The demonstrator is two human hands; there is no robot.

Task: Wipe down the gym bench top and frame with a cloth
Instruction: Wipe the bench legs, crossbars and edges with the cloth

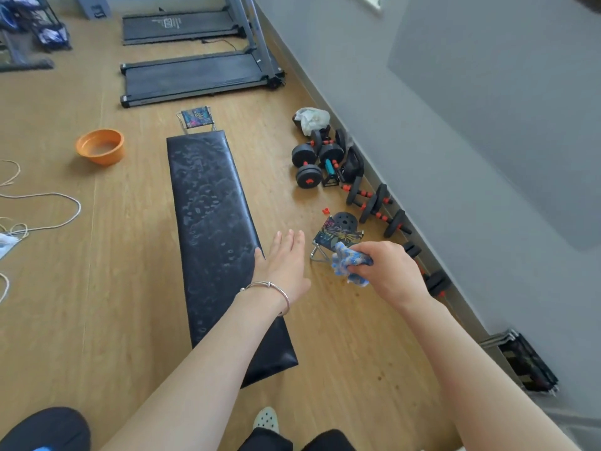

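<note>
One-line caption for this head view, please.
Right hand grips a blue cloth beside the black bench; left hand open at its edge; dumbbells line the wall.

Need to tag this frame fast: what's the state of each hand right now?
Left hand: open, fingers straight, holding nothing, by the bench edge.
Right hand: closed around the cloth.

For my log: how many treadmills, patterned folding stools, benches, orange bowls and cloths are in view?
treadmills: 2
patterned folding stools: 2
bench: 1
orange bowl: 1
cloth: 1
Total: 7
</note>
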